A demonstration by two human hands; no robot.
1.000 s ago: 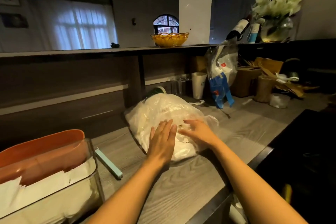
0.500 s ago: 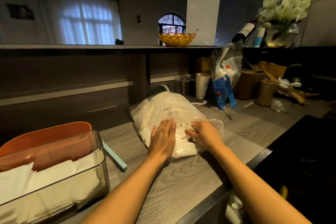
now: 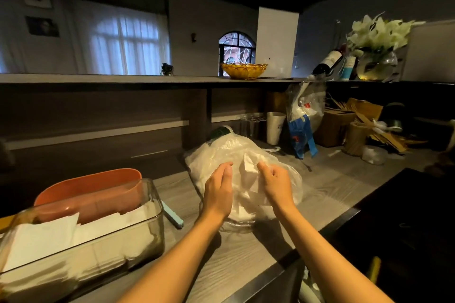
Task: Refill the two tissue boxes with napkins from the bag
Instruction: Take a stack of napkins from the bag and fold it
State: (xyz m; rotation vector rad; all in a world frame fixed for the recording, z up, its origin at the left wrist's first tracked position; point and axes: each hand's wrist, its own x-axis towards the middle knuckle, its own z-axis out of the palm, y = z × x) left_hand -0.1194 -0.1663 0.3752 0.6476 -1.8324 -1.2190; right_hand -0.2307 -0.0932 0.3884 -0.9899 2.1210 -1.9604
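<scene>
Both hands had come up off the flat press they'd had on the bag (image 3: 221, 152), and the left hand (image 3: 218, 192) and right hand (image 3: 277, 186) now had fingers curled, pinching the plastic with a napkin (image 3: 250, 167) poking up between them. Bag sat mid-worktop (image 3: 330, 184); the clear tissue box (image 3: 150, 236) with napkins stood well left, the orange one (image 3: 91, 194) right behind it.
</scene>
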